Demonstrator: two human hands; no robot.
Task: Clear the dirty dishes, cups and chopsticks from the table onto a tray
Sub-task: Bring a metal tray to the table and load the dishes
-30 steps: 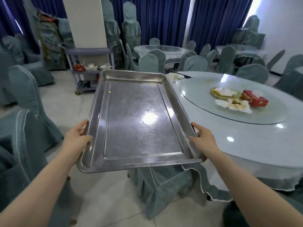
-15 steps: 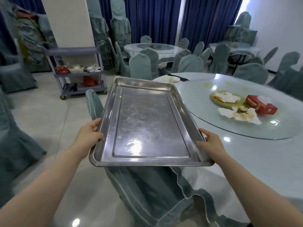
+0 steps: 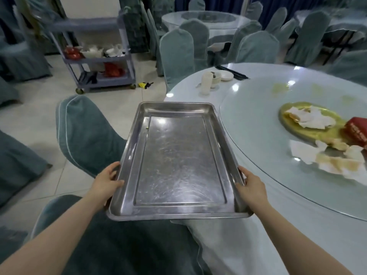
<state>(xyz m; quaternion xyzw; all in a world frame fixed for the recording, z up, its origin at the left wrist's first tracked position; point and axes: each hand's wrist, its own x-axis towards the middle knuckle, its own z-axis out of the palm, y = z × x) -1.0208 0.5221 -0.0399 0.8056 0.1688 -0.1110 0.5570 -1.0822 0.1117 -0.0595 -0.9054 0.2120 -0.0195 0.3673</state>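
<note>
**Tray carried closer to the worktop**

The left hand (image 3: 106, 182) and the right hand (image 3: 251, 186) both hold the metal tray (image 3: 178, 161) by its long sides, near the end closest to the person. Each grip is clamped on the tray rim, with the thumb on top of the edge and the other fingers under it. The tray carries no dishes; only a small green speck lies near its left inner edge.

Compared with half a second ago, the view is lowered and the tray is seen more from above. Its right side is now over the edge of the round worktop (image 3: 258, 205), while its left side is over the back of a covered chair (image 3: 85, 133). I cannot tell if the tray touches the worktop.

The dirty things are now seen more clearly at the far edge of the worktop: a white cup (image 3: 206, 82), small white bowls (image 3: 222, 76) just beside it, and dark chopsticks (image 3: 232, 72) behind them. They are well apart from the tray. On the glass turntable (image 3: 248, 120) to the right are a yellow plate (image 3: 311, 132) with crumpled napkins (image 3: 309, 119), and a red box (image 3: 357, 132) touching the plate.

The service cart (image 3: 99, 50) stands on the floor at the far left, and it appears higher in the view than before.
</note>
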